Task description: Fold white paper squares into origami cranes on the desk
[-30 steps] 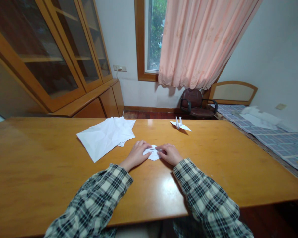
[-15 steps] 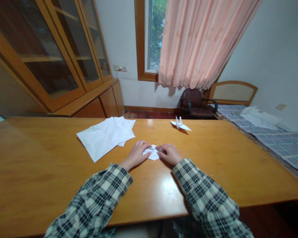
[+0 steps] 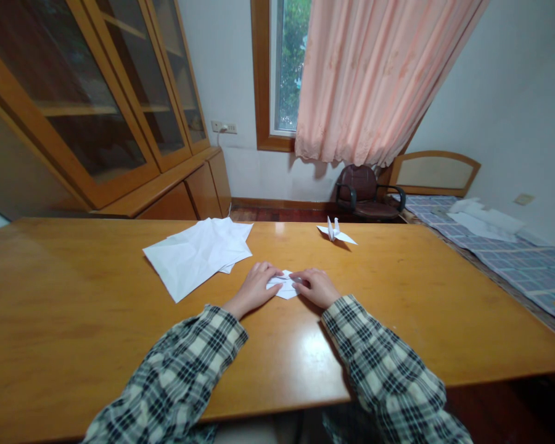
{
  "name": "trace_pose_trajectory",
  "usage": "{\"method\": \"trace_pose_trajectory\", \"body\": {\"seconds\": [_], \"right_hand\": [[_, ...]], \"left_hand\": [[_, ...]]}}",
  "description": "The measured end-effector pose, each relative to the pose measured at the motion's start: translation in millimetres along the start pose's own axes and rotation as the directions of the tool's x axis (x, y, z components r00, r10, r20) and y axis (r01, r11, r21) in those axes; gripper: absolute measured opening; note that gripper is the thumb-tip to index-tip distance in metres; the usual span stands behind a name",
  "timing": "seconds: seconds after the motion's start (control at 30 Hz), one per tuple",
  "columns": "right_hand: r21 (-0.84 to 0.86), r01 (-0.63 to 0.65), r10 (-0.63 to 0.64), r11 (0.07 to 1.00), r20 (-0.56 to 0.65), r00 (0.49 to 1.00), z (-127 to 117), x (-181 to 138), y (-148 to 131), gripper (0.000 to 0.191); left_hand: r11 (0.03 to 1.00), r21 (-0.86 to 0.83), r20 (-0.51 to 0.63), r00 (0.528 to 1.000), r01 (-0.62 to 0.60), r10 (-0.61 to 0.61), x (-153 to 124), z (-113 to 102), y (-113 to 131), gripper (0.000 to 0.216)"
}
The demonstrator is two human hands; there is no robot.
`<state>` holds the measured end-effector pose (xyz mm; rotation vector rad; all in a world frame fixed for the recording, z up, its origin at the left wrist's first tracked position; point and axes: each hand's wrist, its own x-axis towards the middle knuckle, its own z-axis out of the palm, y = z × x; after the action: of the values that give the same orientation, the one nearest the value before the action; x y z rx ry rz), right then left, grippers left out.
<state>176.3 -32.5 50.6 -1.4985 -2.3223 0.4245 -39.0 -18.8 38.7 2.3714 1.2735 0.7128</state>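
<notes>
A small piece of folded white paper [image 3: 287, 288] lies on the wooden table between my two hands. My left hand [image 3: 258, 285] grips its left side, thumb near the lower edge and fingers along the top. On the right side my right hand [image 3: 317, 287] does the same, its thumb and forefinger on the paper. Both hands partly cover the paper, so its outer ends are hidden. Beyond my right hand stands a white paper crane [image 3: 335, 232]. Several creased white sheets [image 3: 198, 250] lie overlapping beyond my left hand.
The wooden table [image 3: 97, 345] spans the view, its near edge just below my forearms. Past it are a glass-doored cabinet [image 3: 134, 80] at left, a brown armchair [image 3: 361, 188] and a pink curtain [image 3: 374, 80]. A bed [image 3: 499, 246] stands at right.
</notes>
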Motion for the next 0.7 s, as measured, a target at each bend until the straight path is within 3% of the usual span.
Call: {"method": "trace_pose_trajectory", "body": {"seconds": [0.7], "right_hand": [[-0.083,-0.007,0.011,0.996,0.051,0.999,-1.8,0.5,-5.1,0.028]], "left_hand": [[1.000,0.005,0.000,1.000,0.004,-0.004,-0.6,-0.6,-0.1,0.024]]}}
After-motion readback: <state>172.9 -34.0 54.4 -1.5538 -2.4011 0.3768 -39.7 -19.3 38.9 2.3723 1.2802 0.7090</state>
